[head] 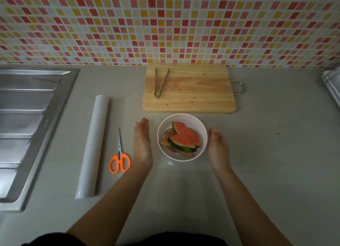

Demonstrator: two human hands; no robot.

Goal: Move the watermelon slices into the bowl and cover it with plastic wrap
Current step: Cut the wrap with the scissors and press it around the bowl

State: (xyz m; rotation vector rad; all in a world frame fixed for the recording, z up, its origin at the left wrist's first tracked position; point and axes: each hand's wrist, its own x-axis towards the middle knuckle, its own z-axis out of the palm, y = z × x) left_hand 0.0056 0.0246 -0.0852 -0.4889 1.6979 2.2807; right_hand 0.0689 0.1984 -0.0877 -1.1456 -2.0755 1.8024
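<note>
Forearms: two bare forearms are seen reaching forward over a dark garment (128, 240) at the bottom edge.
Left hand (142, 141): held on edge with fingers straight and together, palm turned toward the bowl, nothing gripped; a narrow gap is left to the rim.
Right hand (218, 148): fingers relaxed and slightly bent, palm turned toward the bowl, nothing gripped; contact with the rim cannot be told.
Bowl (201, 126): white, set upright on the grey counter (276, 153) between the hands.
Watermelon slices (184, 137): stacked inside the bowl.
Scissors (120, 159): orange-handled, laid just left of the left hand.
Plastic wrap roll (93, 146): laid lengthwise left of the scissors.
Cutting board (191, 91): wooden, placed beyond the bowl, marked with red specks.
Tongs (161, 84): metal, laid on the board's left part.
Sink (27, 120): steel, set at far left.
</note>
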